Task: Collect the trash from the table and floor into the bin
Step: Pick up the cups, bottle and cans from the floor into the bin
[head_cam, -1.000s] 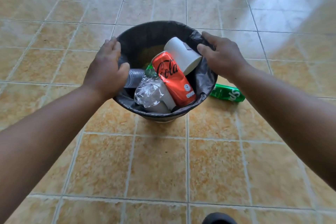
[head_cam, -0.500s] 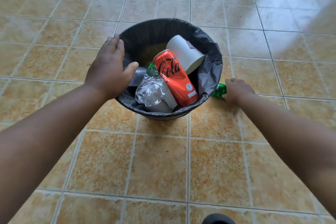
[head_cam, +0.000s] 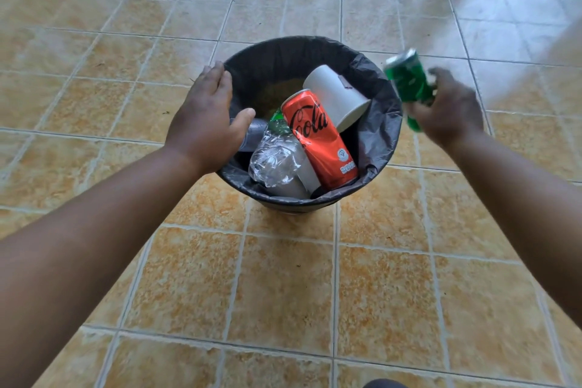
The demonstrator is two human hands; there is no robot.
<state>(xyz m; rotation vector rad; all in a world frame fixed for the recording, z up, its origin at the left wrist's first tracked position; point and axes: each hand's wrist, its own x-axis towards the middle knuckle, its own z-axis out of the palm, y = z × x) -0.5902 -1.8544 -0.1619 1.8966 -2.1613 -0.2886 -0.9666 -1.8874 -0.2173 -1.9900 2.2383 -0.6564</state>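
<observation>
A bin point(head_cam: 382, 135) lined with a black bag stands on the tiled floor. Inside it lie a red cola can point(head_cam: 318, 138), a white paper cup point(head_cam: 335, 96), a crushed clear plastic bottle point(head_cam: 277, 157) and more pale cups. My left hand point(head_cam: 204, 120) grips the bin's left rim, thumb inside. My right hand point(head_cam: 447, 107) holds a green soda can point(head_cam: 409, 79), blurred by motion, just right of the bin's rim and above the floor.
Orange-beige floor tiles point(head_cam: 283, 277) surround the bin on all sides. A dark shoe tip point(head_cam: 382, 384) shows at the bottom edge.
My right hand left the bin's rim, reached down to the green can on the floor beside the bin, and has lifted it. The left hand stayed on the rim.
</observation>
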